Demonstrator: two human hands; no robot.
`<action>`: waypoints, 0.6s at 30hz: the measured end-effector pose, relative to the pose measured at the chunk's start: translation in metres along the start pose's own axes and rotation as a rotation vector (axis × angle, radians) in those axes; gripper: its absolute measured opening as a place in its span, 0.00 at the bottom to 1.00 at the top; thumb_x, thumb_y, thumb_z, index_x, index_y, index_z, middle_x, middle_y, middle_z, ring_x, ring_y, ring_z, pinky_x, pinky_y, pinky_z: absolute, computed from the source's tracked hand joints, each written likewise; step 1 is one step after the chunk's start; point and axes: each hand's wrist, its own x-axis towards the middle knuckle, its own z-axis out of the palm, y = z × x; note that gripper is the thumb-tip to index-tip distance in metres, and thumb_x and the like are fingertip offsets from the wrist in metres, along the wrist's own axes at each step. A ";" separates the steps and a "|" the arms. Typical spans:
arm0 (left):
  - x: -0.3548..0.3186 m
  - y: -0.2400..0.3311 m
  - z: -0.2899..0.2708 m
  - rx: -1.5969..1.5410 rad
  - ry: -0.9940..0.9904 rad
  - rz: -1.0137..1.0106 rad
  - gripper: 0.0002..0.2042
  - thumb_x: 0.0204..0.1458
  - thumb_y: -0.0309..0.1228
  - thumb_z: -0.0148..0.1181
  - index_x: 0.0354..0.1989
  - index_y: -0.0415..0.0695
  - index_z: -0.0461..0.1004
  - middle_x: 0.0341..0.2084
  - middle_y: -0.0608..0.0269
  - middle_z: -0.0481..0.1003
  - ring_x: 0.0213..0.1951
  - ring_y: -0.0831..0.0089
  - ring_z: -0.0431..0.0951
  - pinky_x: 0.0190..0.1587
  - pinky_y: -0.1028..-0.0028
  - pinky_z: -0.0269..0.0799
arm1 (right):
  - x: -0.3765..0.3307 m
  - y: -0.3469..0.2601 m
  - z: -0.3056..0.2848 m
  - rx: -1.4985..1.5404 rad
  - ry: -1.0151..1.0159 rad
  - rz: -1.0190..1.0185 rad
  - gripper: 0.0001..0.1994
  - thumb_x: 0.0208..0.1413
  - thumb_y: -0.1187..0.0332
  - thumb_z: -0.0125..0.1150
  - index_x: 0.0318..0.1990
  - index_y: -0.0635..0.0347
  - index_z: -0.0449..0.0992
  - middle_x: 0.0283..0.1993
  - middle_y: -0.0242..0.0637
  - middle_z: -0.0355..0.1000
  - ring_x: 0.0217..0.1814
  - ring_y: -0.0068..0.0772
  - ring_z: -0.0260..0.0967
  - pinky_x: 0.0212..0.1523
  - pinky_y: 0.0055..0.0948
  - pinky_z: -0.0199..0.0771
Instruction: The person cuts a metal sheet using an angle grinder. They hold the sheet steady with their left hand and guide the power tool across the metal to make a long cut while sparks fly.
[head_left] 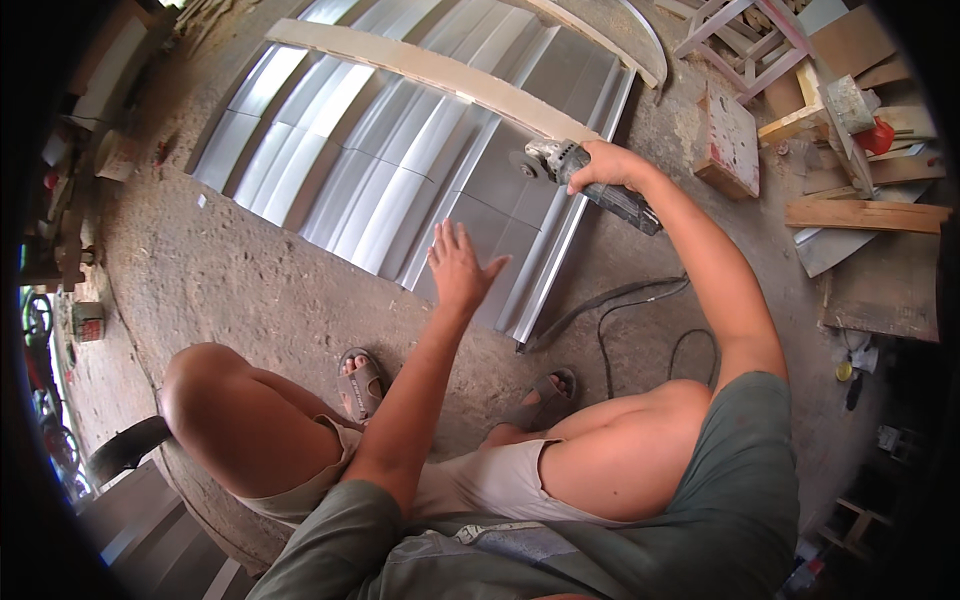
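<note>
My right hand [612, 168] is wrapped round the body of an angle grinder [618, 203], its metal head and cutting disc [526, 167] toward the left, close to a long wooden board. The disc hangs over a ribbed grey metal sheet [400, 178] lying on the floor in front of me; whether it touches the sheet, I cannot tell. Thin dark lines run across the sheet's ribs. With fingers spread and nothing in it, my left hand [463, 265] is over the sheet's near part. The wooden board [420, 66] lies across the sheet.
A black cable [606, 335] loops on the floor right of the sheet, near my sandalled foot [540, 400]. To the right lie a wooden box [728, 145], a pinkish stool [745, 45], planks [865, 215] and a red object [877, 137]. A small box [88, 321] stands at left.
</note>
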 end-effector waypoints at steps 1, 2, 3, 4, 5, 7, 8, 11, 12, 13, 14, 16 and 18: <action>-0.008 0.016 0.007 0.042 0.013 0.027 0.56 0.44 0.67 0.67 0.71 0.33 0.57 0.74 0.39 0.50 0.76 0.46 0.47 0.71 0.42 0.52 | -0.004 0.009 0.000 -0.038 0.001 0.002 0.37 0.34 0.68 0.76 0.56 0.76 0.72 0.46 0.49 0.78 0.45 0.37 0.76 0.49 0.31 0.75; -0.014 0.020 0.014 -0.001 -0.080 0.039 0.63 0.42 0.71 0.65 0.74 0.30 0.50 0.76 0.37 0.42 0.79 0.49 0.35 0.73 0.37 0.39 | -0.010 0.007 0.006 -0.042 -0.009 0.013 0.40 0.33 0.68 0.76 0.59 0.77 0.71 0.50 0.52 0.78 0.50 0.39 0.75 0.54 0.30 0.73; -0.023 0.034 0.015 0.007 -0.118 0.062 0.63 0.42 0.71 0.64 0.74 0.30 0.49 0.76 0.37 0.41 0.79 0.48 0.34 0.73 0.36 0.37 | -0.016 0.013 0.007 -0.052 -0.032 0.051 0.39 0.33 0.66 0.76 0.58 0.76 0.72 0.49 0.53 0.78 0.50 0.41 0.76 0.53 0.31 0.73; -0.032 0.049 0.016 0.013 -0.156 0.085 0.63 0.41 0.71 0.64 0.74 0.30 0.49 0.76 0.36 0.40 0.79 0.47 0.33 0.73 0.35 0.35 | -0.022 0.018 0.008 -0.062 -0.056 0.088 0.39 0.32 0.65 0.77 0.56 0.75 0.73 0.48 0.54 0.78 0.49 0.43 0.76 0.53 0.32 0.73; -0.038 0.057 0.016 0.026 -0.186 0.108 0.64 0.41 0.72 0.64 0.74 0.30 0.48 0.77 0.35 0.39 0.79 0.46 0.32 0.72 0.34 0.33 | -0.026 0.019 0.009 -0.070 -0.078 0.117 0.39 0.31 0.64 0.77 0.55 0.74 0.74 0.47 0.55 0.78 0.49 0.46 0.76 0.52 0.34 0.74; -0.045 0.060 0.026 0.026 -0.230 0.100 0.66 0.40 0.71 0.64 0.75 0.30 0.45 0.77 0.35 0.36 0.78 0.44 0.27 0.71 0.31 0.25 | -0.033 0.021 0.014 -0.121 -0.115 0.153 0.42 0.32 0.64 0.77 0.58 0.79 0.70 0.49 0.57 0.77 0.51 0.45 0.76 0.53 0.32 0.73; -0.048 0.060 0.029 0.034 -0.239 0.088 0.66 0.40 0.72 0.64 0.75 0.30 0.44 0.77 0.35 0.35 0.78 0.44 0.27 0.71 0.31 0.24 | -0.038 0.022 0.018 -0.143 -0.133 0.173 0.44 0.32 0.64 0.77 0.60 0.81 0.68 0.51 0.57 0.77 0.51 0.44 0.76 0.54 0.32 0.73; -0.053 0.056 0.038 0.065 -0.276 0.070 0.67 0.39 0.72 0.63 0.76 0.31 0.42 0.77 0.37 0.33 0.78 0.45 0.24 0.71 0.31 0.20 | -0.044 0.036 0.024 -0.232 -0.167 0.195 0.50 0.32 0.61 0.78 0.63 0.86 0.63 0.55 0.61 0.75 0.56 0.46 0.75 0.58 0.30 0.72; -0.054 0.054 0.041 0.080 -0.284 0.073 0.67 0.40 0.72 0.63 0.76 0.31 0.42 0.77 0.38 0.33 0.78 0.45 0.24 0.71 0.32 0.20 | -0.045 0.046 0.028 -0.279 -0.139 0.182 0.51 0.31 0.61 0.78 0.63 0.86 0.63 0.56 0.62 0.74 0.57 0.47 0.74 0.59 0.30 0.71; -0.055 0.053 0.044 0.095 -0.293 0.075 0.67 0.40 0.73 0.63 0.76 0.32 0.42 0.77 0.38 0.33 0.78 0.45 0.24 0.71 0.32 0.20 | -0.046 0.056 0.032 -0.327 -0.110 0.168 0.52 0.31 0.60 0.78 0.64 0.86 0.62 0.57 0.63 0.74 0.58 0.47 0.74 0.60 0.30 0.71; -0.055 0.051 0.045 0.094 -0.293 0.072 0.66 0.40 0.73 0.62 0.76 0.32 0.42 0.78 0.39 0.33 0.78 0.46 0.24 0.72 0.32 0.20 | -0.045 0.055 0.034 -0.325 -0.112 0.190 0.53 0.31 0.59 0.78 0.65 0.85 0.61 0.59 0.63 0.73 0.60 0.48 0.73 0.61 0.30 0.70; -0.057 0.048 0.049 0.092 -0.294 0.064 0.66 0.41 0.72 0.62 0.77 0.33 0.42 0.78 0.40 0.33 0.78 0.47 0.24 0.72 0.32 0.20 | -0.043 0.054 0.042 -0.286 -0.142 0.200 0.49 0.31 0.59 0.78 0.62 0.81 0.67 0.56 0.62 0.75 0.59 0.49 0.74 0.60 0.33 0.72; -0.058 0.047 0.051 0.080 -0.277 0.065 0.64 0.42 0.72 0.61 0.77 0.34 0.42 0.78 0.41 0.34 0.78 0.48 0.25 0.71 0.31 0.19 | -0.041 0.050 0.045 -0.257 -0.155 0.211 0.46 0.31 0.59 0.77 0.61 0.79 0.69 0.54 0.61 0.76 0.58 0.49 0.75 0.59 0.35 0.73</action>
